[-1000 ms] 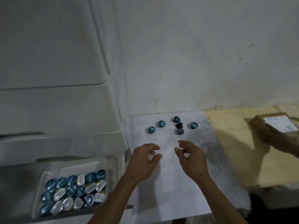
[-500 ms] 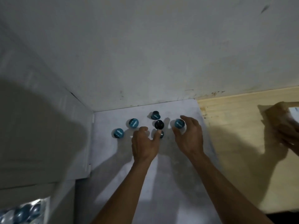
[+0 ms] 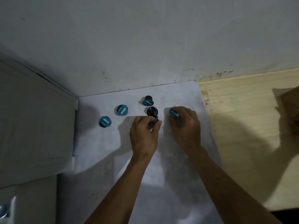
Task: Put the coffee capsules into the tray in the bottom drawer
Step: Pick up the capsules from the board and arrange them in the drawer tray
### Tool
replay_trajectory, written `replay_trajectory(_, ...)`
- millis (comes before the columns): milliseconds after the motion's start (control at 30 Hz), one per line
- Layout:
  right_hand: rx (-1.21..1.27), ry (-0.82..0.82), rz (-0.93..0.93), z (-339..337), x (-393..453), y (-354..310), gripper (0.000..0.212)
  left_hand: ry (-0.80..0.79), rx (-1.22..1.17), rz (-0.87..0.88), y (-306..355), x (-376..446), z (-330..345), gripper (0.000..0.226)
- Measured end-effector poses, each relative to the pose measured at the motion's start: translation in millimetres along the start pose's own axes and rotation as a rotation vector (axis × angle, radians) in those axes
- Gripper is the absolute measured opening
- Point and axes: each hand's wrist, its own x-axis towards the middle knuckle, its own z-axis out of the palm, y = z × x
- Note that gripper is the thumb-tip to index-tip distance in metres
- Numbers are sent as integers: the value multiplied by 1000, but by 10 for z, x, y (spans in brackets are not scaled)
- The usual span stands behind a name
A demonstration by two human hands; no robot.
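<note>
At centre frame the left hand (image 3: 143, 135) has its fingers curled round a dark coffee capsule (image 3: 154, 122), of which only a sliver shows between thumb and fingertips, and the right hand (image 3: 186, 125) grips a teal capsule (image 3: 174, 113) whose printed lid faces up at its fingertips. Both grasps look closed, though whether either capsule has left the bench (image 3: 186, 94) cannot be told. Just above the left hand a black capsule (image 3: 152, 111) sits dome up, and above that another lies tilted with its teal lid toward the camera (image 3: 148, 101). Further left, two teal-lidded capsules (image 3: 122, 110) (image 3: 104, 121) rest apart on the white sheet. So six capsules are out of the tray: two in hand, four untouched. The drawer tray (image 3: 6, 209) shows only as a sliver at the lower left edge, with some capsules inside; the count is not readable. By my estimate the task is in its later part, with several carries left. Compared with half a second ago, the hands have gone from reaching with fingers spread beside the capsules to closing on them; a second ago they hovered short of the group, and the tray was in plain view, already well filled.
</note>
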Motion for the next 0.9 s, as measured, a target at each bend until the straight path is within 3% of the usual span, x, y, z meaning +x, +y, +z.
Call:
replay_trajectory(167, 40, 27, -21, -9, -81, 50, 33, 20, -81, 170, -194, -133, 82, 25)
replay_trajectory(533, 68, 100, -103, -36, -107, 53, 26, 76, -148, 205, -218, -107, 80, 22)
replay_trajectory(900, 167, 129, -50, -368, -497, -757, 30, 106, -197, 181, -11, -477, -819, 23)
